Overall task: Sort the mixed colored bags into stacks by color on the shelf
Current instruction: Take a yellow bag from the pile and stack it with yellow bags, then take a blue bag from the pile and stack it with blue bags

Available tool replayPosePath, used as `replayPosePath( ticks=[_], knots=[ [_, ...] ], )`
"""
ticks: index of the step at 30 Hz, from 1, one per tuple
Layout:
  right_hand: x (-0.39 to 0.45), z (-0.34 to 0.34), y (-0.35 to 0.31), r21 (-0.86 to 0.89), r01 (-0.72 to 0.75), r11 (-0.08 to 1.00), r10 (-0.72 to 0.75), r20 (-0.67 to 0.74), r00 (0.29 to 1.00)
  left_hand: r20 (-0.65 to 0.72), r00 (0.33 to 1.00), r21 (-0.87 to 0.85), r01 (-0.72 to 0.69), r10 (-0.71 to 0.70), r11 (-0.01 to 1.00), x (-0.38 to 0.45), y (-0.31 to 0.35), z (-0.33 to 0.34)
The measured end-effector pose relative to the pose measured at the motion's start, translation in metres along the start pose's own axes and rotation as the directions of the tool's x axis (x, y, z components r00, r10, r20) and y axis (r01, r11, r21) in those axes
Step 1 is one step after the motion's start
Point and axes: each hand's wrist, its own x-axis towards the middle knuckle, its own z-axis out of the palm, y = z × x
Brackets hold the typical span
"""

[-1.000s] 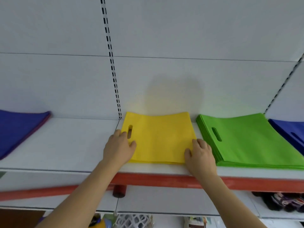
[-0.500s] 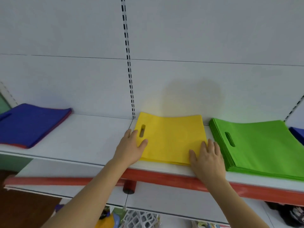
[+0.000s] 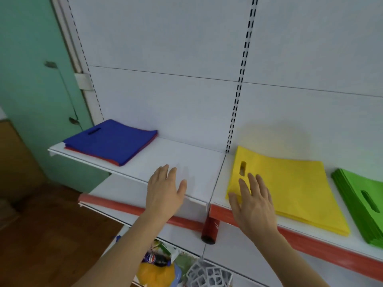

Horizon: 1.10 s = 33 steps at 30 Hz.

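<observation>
1. Our left hand (image 3: 163, 191) and right hand (image 3: 253, 204) hover released, holding nothing.
2. Yellow bags (image 3: 290, 189) lie squared beneath our right fingers; the mixed blue-and-red pile (image 3: 112, 141) waits beyond our left.

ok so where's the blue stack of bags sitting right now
In the head view, the blue stack of bags lies at the far left end of the white shelf, red bags showing beneath it, well left of the yellow stack and beyond the left hand.
</observation>
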Motion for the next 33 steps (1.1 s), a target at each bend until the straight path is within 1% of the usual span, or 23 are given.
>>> replayPosePath(
  ticks=[4,7,12,14,18,21,26,33],
  knots=[
    [0.003,0.012,-0.077,0.011,0.026,1.0,-0.026,0.025,0.999,0.009,0.999,-0.011,0.045,-0.044,0.999,-0.005,-0.074,-0.029],
    [0.005,0.024,-0.131,0.025,0.056,0.998,-0.057,0.025,0.998,0.009,0.999,-0.019,0.051,-0.051,0.998,-0.008,-0.123,-0.049],
    [0.007,0.046,-0.215,0.025,0.094,0.995,-0.096,0.111,0.989,0.037,0.993,-0.018,0.109,-0.109,0.994,-0.015,-0.2,-0.073],
    [0.014,0.053,-0.241,0.033,0.101,0.994,-0.105,0.122,0.987,0.036,0.993,-0.028,0.117,-0.116,0.993,-0.012,-0.223,-0.078],
    [0.04,0.067,-0.28,0.029,0.131,0.991,-0.134,0.138,0.981,0.019,0.99,-0.057,0.142,-0.141,0.988,0.006,-0.261,-0.08],
    [0.067,0.081,-0.309,0.051,0.126,0.991,-0.131,0.127,0.983,0.031,0.989,-0.057,0.147,-0.146,0.987,0.029,-0.284,-0.079],
    [0.12,0.11,-0.348,0.092,0.112,0.99,-0.123,0.135,0.983,0.053,0.988,-0.001,0.144,-0.144,0.99,0.081,-0.318,-0.077],
    [0.178,0.14,-0.387,0.067,0.079,0.995,-0.09,0.189,0.978,0.072,0.987,0.08,0.137,-0.143,0.987,0.157,-0.353,-0.074]
  ],
)
